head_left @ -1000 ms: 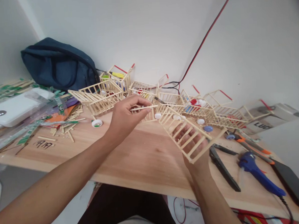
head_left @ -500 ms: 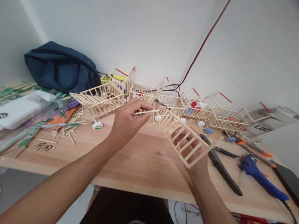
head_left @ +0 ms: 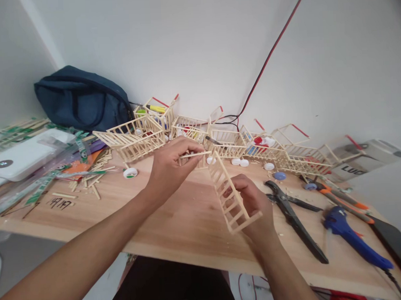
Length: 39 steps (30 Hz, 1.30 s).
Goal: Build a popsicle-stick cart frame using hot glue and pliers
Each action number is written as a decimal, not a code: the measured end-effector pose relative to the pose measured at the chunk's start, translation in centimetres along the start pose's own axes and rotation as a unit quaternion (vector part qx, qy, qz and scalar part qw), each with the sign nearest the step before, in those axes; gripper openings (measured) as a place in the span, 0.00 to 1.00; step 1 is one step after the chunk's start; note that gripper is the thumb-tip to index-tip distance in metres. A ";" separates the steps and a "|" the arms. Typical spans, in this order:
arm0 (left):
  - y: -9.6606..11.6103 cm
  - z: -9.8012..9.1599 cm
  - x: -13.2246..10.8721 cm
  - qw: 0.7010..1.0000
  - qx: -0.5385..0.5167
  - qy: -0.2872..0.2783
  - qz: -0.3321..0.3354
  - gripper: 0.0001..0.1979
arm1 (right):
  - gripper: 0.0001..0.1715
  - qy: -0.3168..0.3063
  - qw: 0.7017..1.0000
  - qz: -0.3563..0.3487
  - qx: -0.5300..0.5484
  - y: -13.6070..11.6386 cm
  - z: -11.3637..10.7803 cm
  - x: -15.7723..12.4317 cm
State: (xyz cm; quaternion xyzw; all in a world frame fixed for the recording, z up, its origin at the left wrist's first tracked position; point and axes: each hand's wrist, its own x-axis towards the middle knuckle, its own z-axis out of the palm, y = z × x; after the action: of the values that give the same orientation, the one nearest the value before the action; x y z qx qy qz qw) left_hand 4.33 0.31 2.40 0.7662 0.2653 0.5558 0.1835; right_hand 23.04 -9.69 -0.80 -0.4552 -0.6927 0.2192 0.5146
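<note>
My left hand (head_left: 172, 165) pinches a thin wooden stick (head_left: 202, 154) between thumb and fingertips. The stick's far end meets, or nearly meets, the top corner of a ladder-like wooden frame (head_left: 234, 188); contact is hard to make out. That frame, built of slim rails with several crossbars, tilts above the table in my right hand (head_left: 257, 203). The right fingers curl behind its long rail, partly hidden by it. Just beyond my hands stand small stick-built carts, among them a slatted basket (head_left: 229, 145) and a larger one (head_left: 137, 140) at the left.
On the right lie black pliers (head_left: 296, 221), a blue glue gun (head_left: 356, 238) and orange-handled pliers (head_left: 353, 204). Cut sticks (head_left: 95, 191) and a white device (head_left: 29, 152) are at the left. A blue bag (head_left: 83, 100) rests by the wall. Bottle caps (head_left: 130, 173) lie about.
The frame has turned to a steeper, narrower angle and its lower end has swung left. My right hand shows more from the side. My left hand still pinches the stick near the frame's top.
</note>
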 end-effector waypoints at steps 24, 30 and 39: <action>-0.2 0.1 0.0 1.000 -0.010 -0.007 0.017 0.03 | 0.10 -0.041 0.999 0.015 -0.021 0.1 -0.2 -0.1; -0.2 0.1 0.1 1.000 -0.009 -0.010 0.014 0.03 | 0.09 -0.028 0.999 -0.004 -0.034 0.0 -0.1 0.1; -0.5 0.2 0.0 1.000 -0.014 -0.018 0.015 0.03 | 0.07 -0.044 0.998 0.026 -0.021 0.2 -0.4 -0.1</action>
State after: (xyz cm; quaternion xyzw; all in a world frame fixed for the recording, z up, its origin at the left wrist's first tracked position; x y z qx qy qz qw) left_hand 4.43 0.71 2.07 0.7773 0.2431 0.5480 0.1907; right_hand 23.47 -9.69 -0.85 -0.4732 -0.7074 0.2378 0.4682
